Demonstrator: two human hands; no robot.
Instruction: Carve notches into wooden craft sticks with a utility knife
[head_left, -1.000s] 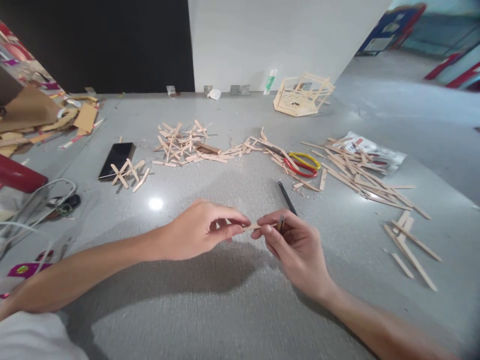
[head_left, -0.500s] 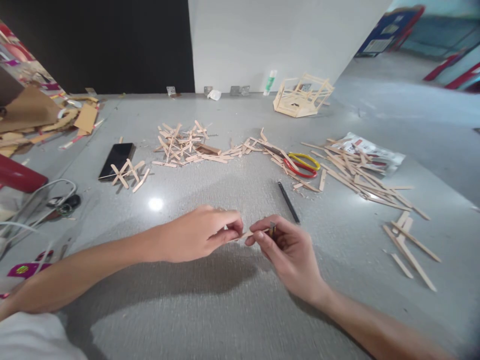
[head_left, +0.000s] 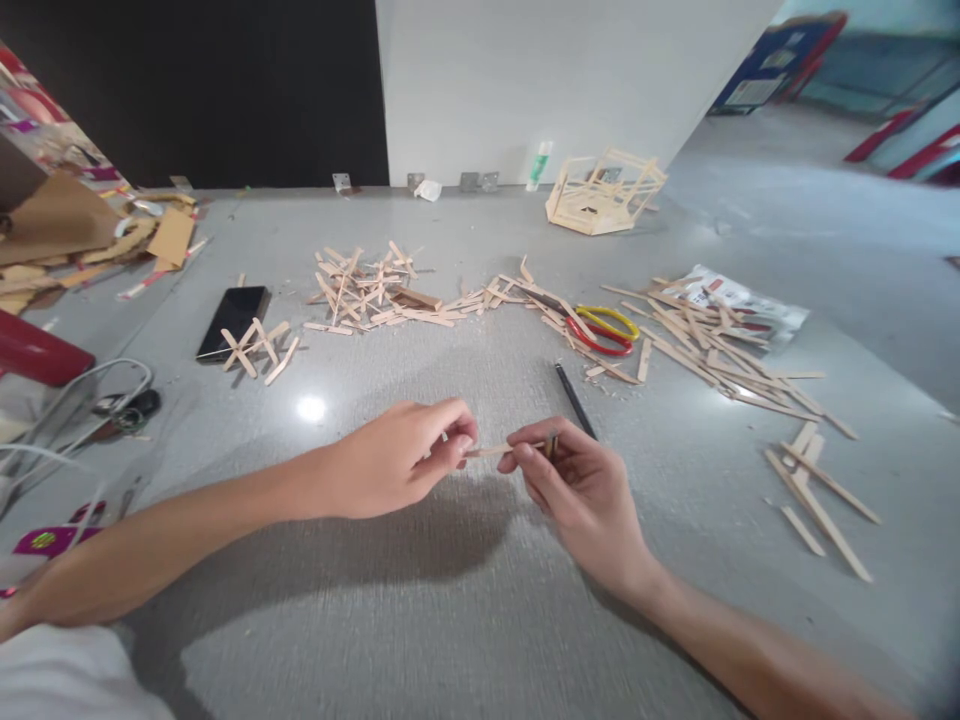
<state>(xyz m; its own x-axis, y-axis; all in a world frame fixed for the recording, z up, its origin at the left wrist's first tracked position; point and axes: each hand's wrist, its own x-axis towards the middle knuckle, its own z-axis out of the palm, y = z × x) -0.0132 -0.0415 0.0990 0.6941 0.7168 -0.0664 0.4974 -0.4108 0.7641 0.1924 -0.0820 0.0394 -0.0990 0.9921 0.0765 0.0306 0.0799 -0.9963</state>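
Observation:
A short wooden craft stick (head_left: 489, 452) spans the gap between my two hands, above the grey tabletop. My left hand (head_left: 409, 455) pinches its left end between thumb and fingertips. Thumb and forefinger of my right hand (head_left: 574, 490) grip the other end. A small dark metallic piece (head_left: 552, 446) shows between my right fingers; I cannot make out what it is. Just beyond my right hand lies a black pen-like tool (head_left: 574, 400), its near end behind my fingers.
Piles of cut sticks (head_left: 364, 290) lie ahead, with red-and-yellow-handled scissors (head_left: 606, 330) among them. Left are a phone (head_left: 234, 318), cables (head_left: 112, 375) and a red cylinder (head_left: 41, 345). At the back stand a glue stick (head_left: 538, 166) and a stick-built frame (head_left: 604, 200). A plastic packet (head_left: 780, 315) lies right.
Both hands have risen slightly, and the left has shifted a little to the left. More of the stick shows between them, and it lies nearer level.

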